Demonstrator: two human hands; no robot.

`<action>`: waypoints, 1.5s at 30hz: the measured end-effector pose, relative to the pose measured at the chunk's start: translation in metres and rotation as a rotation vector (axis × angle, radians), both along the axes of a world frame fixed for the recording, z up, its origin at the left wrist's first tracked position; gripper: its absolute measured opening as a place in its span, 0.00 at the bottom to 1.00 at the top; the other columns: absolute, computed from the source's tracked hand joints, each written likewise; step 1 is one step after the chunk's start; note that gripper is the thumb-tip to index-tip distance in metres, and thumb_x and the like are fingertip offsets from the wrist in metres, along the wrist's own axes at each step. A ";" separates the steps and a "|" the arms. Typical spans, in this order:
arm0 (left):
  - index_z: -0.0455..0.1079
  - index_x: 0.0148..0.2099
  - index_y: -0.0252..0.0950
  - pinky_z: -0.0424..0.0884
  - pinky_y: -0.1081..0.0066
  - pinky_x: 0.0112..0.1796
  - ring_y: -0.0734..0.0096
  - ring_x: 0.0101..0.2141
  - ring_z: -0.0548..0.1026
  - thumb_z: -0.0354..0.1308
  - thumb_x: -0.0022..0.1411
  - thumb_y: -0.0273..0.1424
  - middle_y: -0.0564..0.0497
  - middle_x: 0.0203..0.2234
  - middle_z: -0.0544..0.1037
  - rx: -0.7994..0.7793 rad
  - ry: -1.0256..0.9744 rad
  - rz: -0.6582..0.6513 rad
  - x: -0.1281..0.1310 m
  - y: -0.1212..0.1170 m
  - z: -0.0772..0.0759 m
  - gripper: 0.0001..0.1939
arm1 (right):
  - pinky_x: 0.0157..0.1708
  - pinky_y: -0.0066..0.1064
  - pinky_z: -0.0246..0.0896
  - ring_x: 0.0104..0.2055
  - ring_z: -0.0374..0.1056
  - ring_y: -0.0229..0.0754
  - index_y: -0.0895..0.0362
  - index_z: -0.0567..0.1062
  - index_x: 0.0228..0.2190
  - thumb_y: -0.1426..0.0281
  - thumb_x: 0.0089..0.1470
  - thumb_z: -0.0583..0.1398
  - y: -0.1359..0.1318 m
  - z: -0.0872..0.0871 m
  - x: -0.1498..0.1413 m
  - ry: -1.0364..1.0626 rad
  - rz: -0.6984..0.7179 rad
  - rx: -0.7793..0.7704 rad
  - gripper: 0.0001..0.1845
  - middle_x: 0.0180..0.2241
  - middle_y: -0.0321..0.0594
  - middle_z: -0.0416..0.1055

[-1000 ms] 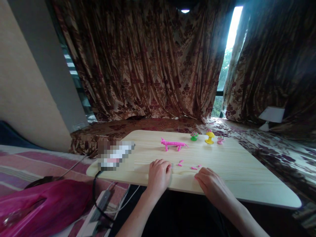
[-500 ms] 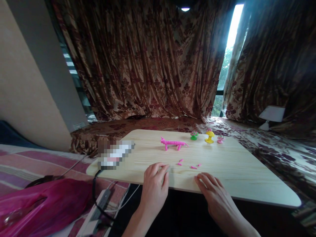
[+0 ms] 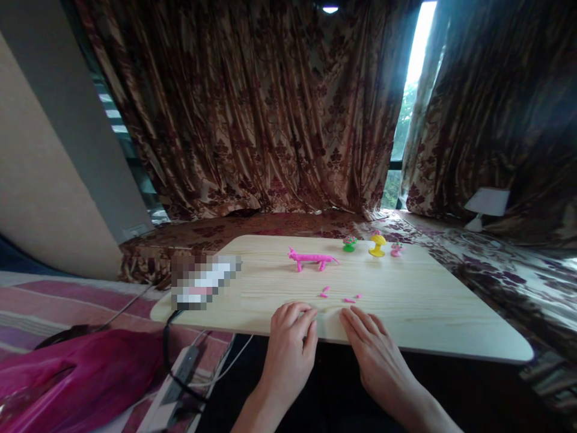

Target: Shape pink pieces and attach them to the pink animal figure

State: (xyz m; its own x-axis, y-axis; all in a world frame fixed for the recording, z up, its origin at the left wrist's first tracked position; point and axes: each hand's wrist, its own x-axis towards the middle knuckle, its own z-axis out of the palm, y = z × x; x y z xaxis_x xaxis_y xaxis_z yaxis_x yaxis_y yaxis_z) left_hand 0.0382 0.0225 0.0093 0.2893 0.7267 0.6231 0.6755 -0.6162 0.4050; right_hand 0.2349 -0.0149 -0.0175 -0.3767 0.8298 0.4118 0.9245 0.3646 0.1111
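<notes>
Where the bench (image 3: 428, 313) begins on the left: a blurred item (image 3: 205, 285), too obscured for me to name.
Left hand (image 3: 293, 337): over the near edge, grip open, fingers bent, thumb parted from them; I see nothing held.
Pink animal figure (image 3: 313, 258): on the bench beyond both hands, upright on its legs, touched by neither.
Figure's heading: head left, thin tail right; its long axis runs crosswise, roughly along the far edge.
Small pink pieces (image 3: 349, 300): four, lying between figure and hands, nearest my fingertips.
Handling, as I judge it: a light fingertip pinch suits bits this small; a palm press could flatten them, and a forward sleeve or wrist could nudge them.
Green-based mushroom (image 3: 349, 243): upright near the far edge.
Right hand (image 3: 372, 349): palm down at the near edge, fingers nearly straight, grip open; nothing held that I can see.
Yellow mushroom (image 3: 377, 245): upright, right of the green-based one.
Small pink mushroom (image 3: 396, 249): just beside it, rightmost.
</notes>
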 end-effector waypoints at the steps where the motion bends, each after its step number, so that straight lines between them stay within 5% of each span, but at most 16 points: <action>1: 0.71 0.44 0.39 0.64 0.58 0.47 0.61 0.44 0.68 0.49 0.61 0.25 0.47 0.39 0.73 -0.002 -0.003 0.000 -0.001 0.000 -0.001 0.13 | 0.58 0.42 0.50 0.60 0.50 0.48 0.61 0.61 0.57 0.83 0.44 0.50 0.001 0.001 0.000 0.003 -0.003 -0.001 0.36 0.59 0.43 0.58; 20: 0.72 0.42 0.39 0.64 0.59 0.46 0.61 0.43 0.69 0.49 0.61 0.25 0.48 0.37 0.74 0.006 -0.023 0.016 -0.003 0.003 0.002 0.12 | 0.58 0.46 0.47 0.62 0.45 0.51 0.62 0.62 0.56 0.84 0.44 0.50 -0.011 -0.009 0.005 0.097 -0.058 -0.004 0.35 0.58 0.46 0.57; 30: 0.72 0.42 0.38 0.63 0.58 0.46 0.61 0.42 0.68 0.49 0.61 0.26 0.47 0.36 0.74 -0.041 -0.051 -0.038 0.000 -0.001 0.003 0.11 | 0.56 0.43 0.47 0.59 0.51 0.50 0.58 0.66 0.52 0.83 0.46 0.51 -0.004 0.006 -0.001 0.238 -0.009 -0.046 0.30 0.54 0.45 0.62; 35: 0.73 0.42 0.39 0.63 0.60 0.47 0.61 0.42 0.68 0.49 0.62 0.27 0.47 0.37 0.74 -0.135 -0.106 -0.111 0.008 -0.007 0.005 0.12 | 0.41 0.36 0.58 0.40 0.64 0.44 0.55 0.74 0.34 0.78 0.55 0.51 0.007 0.027 0.001 0.371 -0.004 -0.152 0.13 0.36 0.42 0.70; 39: 0.74 0.41 0.39 0.63 0.62 0.47 0.61 0.43 0.69 0.51 0.61 0.29 0.47 0.37 0.75 -0.204 -0.238 -0.128 0.008 -0.009 0.008 0.11 | 0.36 0.34 0.59 0.34 0.65 0.43 0.57 0.72 0.24 0.76 0.55 0.53 0.029 0.039 -0.004 0.415 0.006 -0.151 0.11 0.28 0.40 0.69; 45: 0.76 0.42 0.38 0.65 0.68 0.43 0.65 0.39 0.72 0.54 0.61 0.35 0.48 0.36 0.78 -0.568 -0.647 -0.214 0.011 -0.015 0.014 0.12 | 0.33 0.24 0.60 0.31 0.66 0.35 0.54 0.71 0.30 0.71 0.60 0.52 0.016 0.044 -0.025 0.608 0.114 -0.178 0.09 0.28 0.33 0.69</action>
